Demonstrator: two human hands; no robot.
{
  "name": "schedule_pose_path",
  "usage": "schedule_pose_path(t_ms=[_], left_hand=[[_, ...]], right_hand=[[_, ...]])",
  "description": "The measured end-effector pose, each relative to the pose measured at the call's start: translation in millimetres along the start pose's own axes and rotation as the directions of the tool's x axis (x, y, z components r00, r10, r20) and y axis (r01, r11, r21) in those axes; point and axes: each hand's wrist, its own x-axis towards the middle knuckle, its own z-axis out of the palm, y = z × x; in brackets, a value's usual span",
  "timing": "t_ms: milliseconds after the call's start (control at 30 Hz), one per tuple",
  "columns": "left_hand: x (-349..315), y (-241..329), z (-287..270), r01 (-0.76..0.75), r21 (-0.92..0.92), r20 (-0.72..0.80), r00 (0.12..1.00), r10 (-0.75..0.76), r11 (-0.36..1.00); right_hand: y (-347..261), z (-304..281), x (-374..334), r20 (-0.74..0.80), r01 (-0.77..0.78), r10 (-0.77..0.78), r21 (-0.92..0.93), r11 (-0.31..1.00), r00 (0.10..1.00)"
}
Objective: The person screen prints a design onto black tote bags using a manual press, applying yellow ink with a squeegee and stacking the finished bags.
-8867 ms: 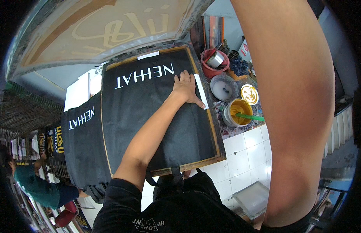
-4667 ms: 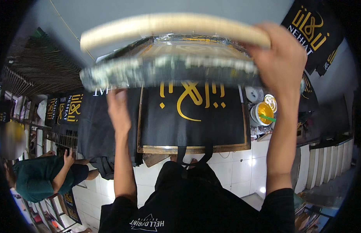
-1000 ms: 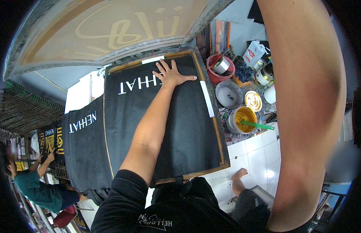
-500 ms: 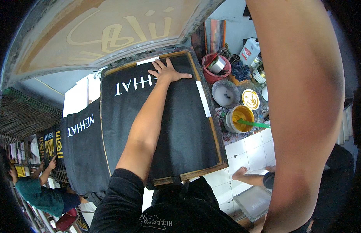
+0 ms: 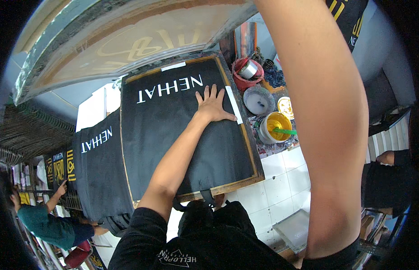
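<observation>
On the wood-edged printing board lies a black fabric tote bag, and the left hand rests palm down on it toward the board's right side, fingers spread wide, holding nothing. Half a second ago this hand lay farther up, near the board's far edge, covering the last of the white lettering; now the whole line shows, and the thumb reaches the near end of the right-side white strip. To judge by this, the smoothing has passed from the bag's far end to its right edge. The bag's long axis runs with the board's, from far edge to near, its near end slanting a little rightward. Its handles hang over the board's near edge, and the letters stand upside down to the wearer. Beyond the board, a printing screen is tilted up. The right hand is out of sight, so I cannot tell its state.
</observation>
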Motion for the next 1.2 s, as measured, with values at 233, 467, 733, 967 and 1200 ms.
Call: schedule_pose_path(t_ms=[233,467,733,967,1200], left_hand=[[-0.2,15.6,-11.3,0.042,0.084,0.014,0.999,-0.043,0.996],[-202.8,-31.8,-43.4,-0.534,-0.841,-0.539,0.818,-0.199,0.087],[-381.8,-45.5,70.2,-0.107,-0.957,0.029,0.889,-0.457,-0.270],[-382.5,-56.2,85.3,0.107,-0.932,0.247,0.888,-0.389,-0.347],[-386.8,-59.6,75.5,0.153,-0.925,0.275,0.902,-0.333,-0.348]], right_hand=[[-10.9,-18.3,-34.3,0.091,0.039,-0.041,0.026,0.999,0.995],[-28.8,19.5,-145.5,0.219,0.020,0.000,-0.086,0.996,0.976],[-50.5,90.5,-354.5,0.319,0.011,-0.060,0.153,0.988,0.946],[-41.5,110.0,-335.3,0.545,-0.066,-0.028,0.151,0.986,0.838],[-68.0,80.3,-355.7,0.672,-0.028,-0.086,0.158,0.987,0.735]])
